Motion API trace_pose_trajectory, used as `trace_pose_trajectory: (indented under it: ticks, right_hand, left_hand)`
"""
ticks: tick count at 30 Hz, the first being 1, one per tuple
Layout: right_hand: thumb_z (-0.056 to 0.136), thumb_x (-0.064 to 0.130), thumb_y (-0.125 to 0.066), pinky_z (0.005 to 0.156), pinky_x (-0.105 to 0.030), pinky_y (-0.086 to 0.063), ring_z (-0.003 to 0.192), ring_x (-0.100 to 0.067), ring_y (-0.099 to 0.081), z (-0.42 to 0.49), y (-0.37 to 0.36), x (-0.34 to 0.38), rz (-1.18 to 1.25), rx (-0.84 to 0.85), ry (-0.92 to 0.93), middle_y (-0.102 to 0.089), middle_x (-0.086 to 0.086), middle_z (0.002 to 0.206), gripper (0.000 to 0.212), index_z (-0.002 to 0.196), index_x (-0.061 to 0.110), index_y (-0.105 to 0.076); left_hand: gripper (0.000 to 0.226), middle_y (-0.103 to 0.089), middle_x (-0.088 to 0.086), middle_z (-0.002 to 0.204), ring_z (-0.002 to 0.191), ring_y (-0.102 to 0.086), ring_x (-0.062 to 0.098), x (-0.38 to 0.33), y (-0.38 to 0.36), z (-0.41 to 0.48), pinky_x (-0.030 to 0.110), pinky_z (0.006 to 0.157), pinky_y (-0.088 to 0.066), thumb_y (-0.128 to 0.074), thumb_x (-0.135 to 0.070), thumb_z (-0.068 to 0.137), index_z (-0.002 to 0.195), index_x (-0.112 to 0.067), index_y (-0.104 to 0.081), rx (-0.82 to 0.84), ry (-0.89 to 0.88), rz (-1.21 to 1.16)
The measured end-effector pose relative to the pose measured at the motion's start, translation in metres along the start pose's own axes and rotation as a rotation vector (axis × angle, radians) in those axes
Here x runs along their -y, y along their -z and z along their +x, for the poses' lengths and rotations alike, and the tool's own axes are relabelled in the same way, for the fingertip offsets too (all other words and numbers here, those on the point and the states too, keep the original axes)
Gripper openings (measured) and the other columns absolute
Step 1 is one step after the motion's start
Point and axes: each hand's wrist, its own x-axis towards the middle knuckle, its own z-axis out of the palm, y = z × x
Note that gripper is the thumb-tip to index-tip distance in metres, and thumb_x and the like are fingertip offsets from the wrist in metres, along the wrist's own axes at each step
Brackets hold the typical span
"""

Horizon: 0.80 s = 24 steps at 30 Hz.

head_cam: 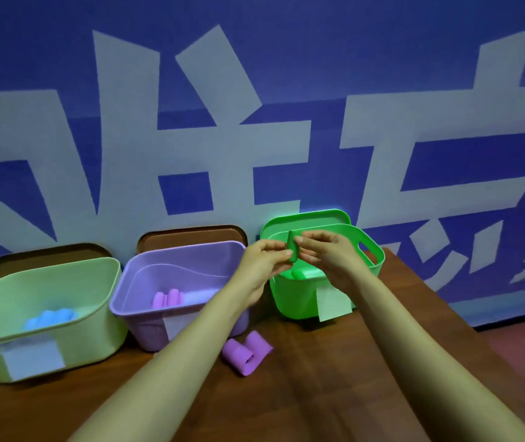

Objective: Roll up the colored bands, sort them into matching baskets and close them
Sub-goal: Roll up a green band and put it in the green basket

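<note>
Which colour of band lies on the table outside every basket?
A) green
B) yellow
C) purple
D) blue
C: the purple band lies on the table in front of the purple basket. The blue rolls sit inside the pale green basket, and the green roll is pinched between the left hand and the right hand.

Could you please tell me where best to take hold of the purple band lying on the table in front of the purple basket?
Probably pinch the purple band across its rolled part, coming from above: that coil is thick, while the loose tail beside it lies flatter and would likely unroll if pulled.
</note>
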Motion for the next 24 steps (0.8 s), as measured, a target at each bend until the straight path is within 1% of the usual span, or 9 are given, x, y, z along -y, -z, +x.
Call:
trace_pose_trajectory:
  ticks: [3,7,10,13,15,18,19,22,24]
  right_hand:
    - [0.084,-0.005,-0.063,0.071,-0.019,-0.055,0.07,-0.014,-0.063,0.021,0.004,0.021,0.005,-0.011,-0.133,-0.062,-0.01,0.081,0.013,0.083,0.006,-0.059]
    - [0.084,-0.005,-0.064,0.062,-0.016,-0.053,0.066,-0.015,-0.057,0.048,0.007,0.039,-0.099,-0.028,-0.246,-0.058,-0.009,0.076,0.014,0.082,0.006,-0.057]
    - [0.085,-0.002,-0.065,0.061,-0.019,-0.051,0.064,-0.014,-0.054,0.071,0.015,0.042,-0.19,-0.047,-0.321,-0.056,-0.006,0.074,0.017,0.08,0.01,-0.054]
    - [0.085,0.0,-0.065,0.064,-0.023,-0.05,0.067,-0.013,-0.055,0.096,0.026,0.034,-0.262,-0.076,-0.42,-0.056,-0.004,0.074,0.021,0.076,0.013,-0.052]
    - [0.086,-0.001,-0.065,0.064,-0.024,-0.049,0.068,-0.014,-0.055,0.111,0.035,0.021,-0.32,-0.112,-0.484,-0.056,-0.004,0.074,0.024,0.074,0.012,-0.05]
    - [0.085,-0.003,-0.065,0.064,-0.027,-0.048,0.067,-0.017,-0.056,0.131,0.048,-0.007,-0.441,-0.146,-0.581,-0.056,-0.007,0.074,0.024,0.074,0.01,-0.048]
    - [0.085,-0.003,-0.066,0.063,-0.029,-0.048,0.068,-0.019,-0.057,0.138,0.051,-0.016,-0.487,-0.154,-0.612,-0.057,-0.008,0.074,0.023,0.074,0.009,-0.049]
    - [0.083,0.0,-0.069,0.064,-0.033,-0.05,0.076,-0.026,-0.058,0.159,0.058,-0.041,-0.651,-0.183,-0.659,-0.056,-0.01,0.072,0.024,0.071,0.007,-0.05]
    - [0.081,0.004,-0.072,0.07,-0.036,-0.053,0.072,-0.025,-0.058,0.172,0.062,-0.056,-0.782,-0.172,-0.674,-0.057,-0.01,0.069,0.026,0.067,0.008,-0.051]
  left_hand:
    - [0.013,-0.059,0.01,0.092,0.083,-0.062,0.015,-0.016,-0.011,0.018,0.023,0.074,-0.057,-0.058,0.008,0.087,0.091,-0.005,-0.057,-0.023,0.105,-0.013]
    - [0.013,-0.059,0.011,0.089,0.081,-0.061,0.015,-0.03,-0.02,0.043,0.024,0.072,-0.056,-0.056,0.01,0.088,0.091,-0.002,-0.057,-0.048,0.233,0.023]
    - [0.022,-0.059,0.011,0.082,0.076,-0.059,0.016,-0.037,-0.026,0.065,0.028,0.079,-0.053,-0.048,0.011,0.091,0.111,0.007,-0.056,-0.013,0.32,0.112]
    - [0.019,-0.057,0.009,0.083,0.073,-0.055,0.014,-0.036,-0.03,0.089,0.031,0.086,-0.049,-0.044,0.008,0.094,0.109,0.004,-0.056,0.041,0.426,0.196]
    - [0.014,-0.053,0.013,0.092,0.072,-0.051,0.014,-0.027,-0.03,0.105,0.029,0.08,-0.049,-0.044,0.006,0.094,0.102,0.002,-0.055,0.059,0.504,0.283]
    - [0.033,-0.05,0.021,0.114,0.082,-0.051,0.02,-0.003,-0.027,0.126,0.03,0.08,-0.05,-0.044,0.004,0.094,0.126,0.01,-0.046,0.048,0.614,0.42]
    - [0.038,-0.049,0.022,0.116,0.081,-0.051,0.02,0.005,-0.027,0.133,0.03,0.079,-0.05,-0.043,0.004,0.094,0.132,0.01,-0.042,0.045,0.645,0.448]
    - [0.04,-0.046,0.013,0.104,0.068,-0.044,0.014,0.024,-0.025,0.153,0.027,0.064,-0.049,-0.039,0.003,0.095,0.135,0.007,-0.04,0.04,0.699,0.492]
    - [0.04,-0.044,0.011,0.102,0.067,-0.043,0.013,0.033,-0.026,0.165,0.027,0.064,-0.049,-0.038,0.001,0.096,0.136,0.003,-0.039,0.046,0.732,0.527]
